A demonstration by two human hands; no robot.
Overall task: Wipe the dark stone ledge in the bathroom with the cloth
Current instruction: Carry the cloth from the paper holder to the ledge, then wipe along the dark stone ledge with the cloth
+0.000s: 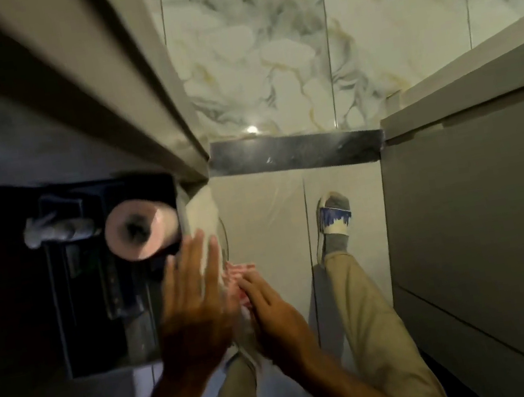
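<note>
The dark stone ledge point(294, 153) runs as a narrow glossy strip below the marbled wall tiles, between a pale cabinet edge on the left and a grey cabinet on the right. Well below it, my left hand point(194, 298) and my right hand point(275, 313) face each other with flat, extended fingers. A white cloth with red stripes point(241, 270) is pressed between them. Only a small part of the cloth shows, and both hands are motion-blurred. Neither the hands nor the cloth touch the ledge.
A pink toilet paper roll point(140, 231) sits in a dark open compartment at the left. A grey cabinet front point(477, 198) fills the right side. My foot in a white-and-blue slipper point(334, 217) and beige trouser legs stand on the pale floor tiles.
</note>
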